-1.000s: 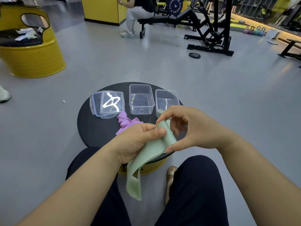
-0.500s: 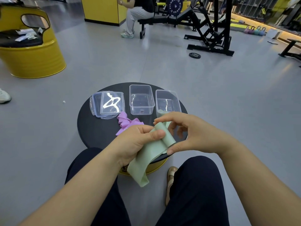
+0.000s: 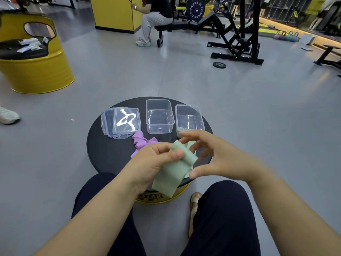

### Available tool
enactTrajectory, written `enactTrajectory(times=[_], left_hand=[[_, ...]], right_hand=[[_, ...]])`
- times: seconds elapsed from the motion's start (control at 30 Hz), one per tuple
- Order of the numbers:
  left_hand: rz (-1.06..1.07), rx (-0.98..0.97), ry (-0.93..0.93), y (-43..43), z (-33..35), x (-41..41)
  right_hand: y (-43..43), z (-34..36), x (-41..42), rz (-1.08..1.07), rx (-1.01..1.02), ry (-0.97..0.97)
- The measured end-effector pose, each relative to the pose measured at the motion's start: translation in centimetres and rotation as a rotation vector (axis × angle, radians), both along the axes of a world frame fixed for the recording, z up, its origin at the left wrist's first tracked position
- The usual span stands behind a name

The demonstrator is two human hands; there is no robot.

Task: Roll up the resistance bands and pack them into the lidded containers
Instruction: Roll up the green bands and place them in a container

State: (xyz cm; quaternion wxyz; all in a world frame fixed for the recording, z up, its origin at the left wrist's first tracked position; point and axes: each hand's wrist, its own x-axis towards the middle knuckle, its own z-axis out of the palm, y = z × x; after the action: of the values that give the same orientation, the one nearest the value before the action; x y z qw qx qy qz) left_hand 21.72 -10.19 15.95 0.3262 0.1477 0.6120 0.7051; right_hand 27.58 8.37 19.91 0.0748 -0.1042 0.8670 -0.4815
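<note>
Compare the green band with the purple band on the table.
The green band is held up in the left hand, partly rolled at its top; the purple band lies loose and crumpled on the black table, untouched. The green one is pinched under the left thumb, while the right hand hovers open beside it. Neither is in a container yet.

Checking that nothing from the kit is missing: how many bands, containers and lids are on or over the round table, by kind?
Resistance bands: 2, the green band in the left hand and the purple band on the table
Clear containers: 2
Lids: 2, stacked
Total: 6
</note>
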Motion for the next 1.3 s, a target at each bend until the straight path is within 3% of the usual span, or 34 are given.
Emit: enactTrajectory(times=[0.13,0.3,0.47,0.87,1.3], left_hand=[[0.127,0.149,-0.033,0.5,0.4,0.3],[0.177,0.232,0.019,1.2,0.7,0.7],[0.184,0.237,0.034,1.4,0.6,0.4],[0.176,0.032,0.278,0.6,2.0,0.3],[0.181,0.172,0.159,0.0,1.8,0.7]], right_hand=[[-1.7,-2.3,0.6,-0.306,-0.345,0.049],[-3.6,-2.5,0.6,-0.472,-0.531,0.159],[-3.1,-1.9,0.3,-0.471,-0.498,0.181],[-1.9,-1.3,0.6,-0.418,-0.444,0.154],[-2.0,-1.2,0.4,-0.366,-0.392,0.135]])
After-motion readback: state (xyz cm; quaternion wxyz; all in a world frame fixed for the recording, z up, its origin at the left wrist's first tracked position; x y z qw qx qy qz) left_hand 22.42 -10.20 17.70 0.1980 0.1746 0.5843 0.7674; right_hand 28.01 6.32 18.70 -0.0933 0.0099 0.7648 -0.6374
